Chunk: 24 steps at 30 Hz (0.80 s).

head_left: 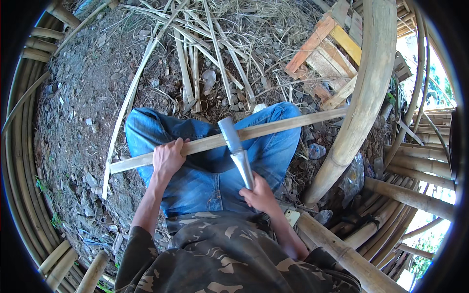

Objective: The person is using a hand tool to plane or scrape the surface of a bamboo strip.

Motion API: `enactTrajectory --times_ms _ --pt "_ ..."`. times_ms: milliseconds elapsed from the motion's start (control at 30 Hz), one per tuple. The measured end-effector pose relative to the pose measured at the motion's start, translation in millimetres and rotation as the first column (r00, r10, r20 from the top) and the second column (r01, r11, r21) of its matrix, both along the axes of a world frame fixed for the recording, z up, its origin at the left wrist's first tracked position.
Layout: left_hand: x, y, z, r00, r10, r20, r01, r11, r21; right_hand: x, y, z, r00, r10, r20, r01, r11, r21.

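Note:
A long split bamboo strip (283, 126) lies across my lap, over both legs of my blue jeans (188, 195). My left hand (168, 157) is closed around it near its left end. In my right hand (261, 194) is a broad-bladed knife (240, 163) with a flat grey blade and a silvery, tapering metal handle. The blade crosses over the strip, to the right of my left hand; whether its edge touches the bamboo I cannot tell. The strip's right end reaches a thick bamboo pole (364, 93).
More split strips (188, 73) lie on the ground ahead, beside a heap of thin shavings (273, 29). A broken wooden crate (332, 56) is at the far right. Bamboo railings (420, 163) line the right side. A phone-like object (292, 216) is by my right forearm.

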<state>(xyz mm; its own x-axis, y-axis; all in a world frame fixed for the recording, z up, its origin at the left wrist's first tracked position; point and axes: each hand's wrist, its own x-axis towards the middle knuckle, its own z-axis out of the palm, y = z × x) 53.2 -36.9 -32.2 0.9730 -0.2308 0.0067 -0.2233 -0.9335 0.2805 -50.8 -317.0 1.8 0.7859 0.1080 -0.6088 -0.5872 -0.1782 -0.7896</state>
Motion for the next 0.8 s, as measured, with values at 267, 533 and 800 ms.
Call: enactTrajectory --times_ms 267,533,800 --pt "-0.6 -4.6 -2.1 0.999 0.036 0.005 -0.036 0.999 -0.004 6.0 -4.5 2.2 0.960 -0.268 0.087 0.277 0.953 -0.125" --pt "-4.9 -1.9 -0.1 0.999 0.035 0.026 -0.035 0.999 -0.018 38.5 -19.0 49.0 0.640 -0.755 0.144 0.673 0.641 0.369" --pt "-7.1 -0.5 2.4 0.999 0.051 -0.010 -0.051 0.999 -0.012 23.0 -30.1 31.6 0.931 -0.363 0.046 0.354 0.924 0.143"
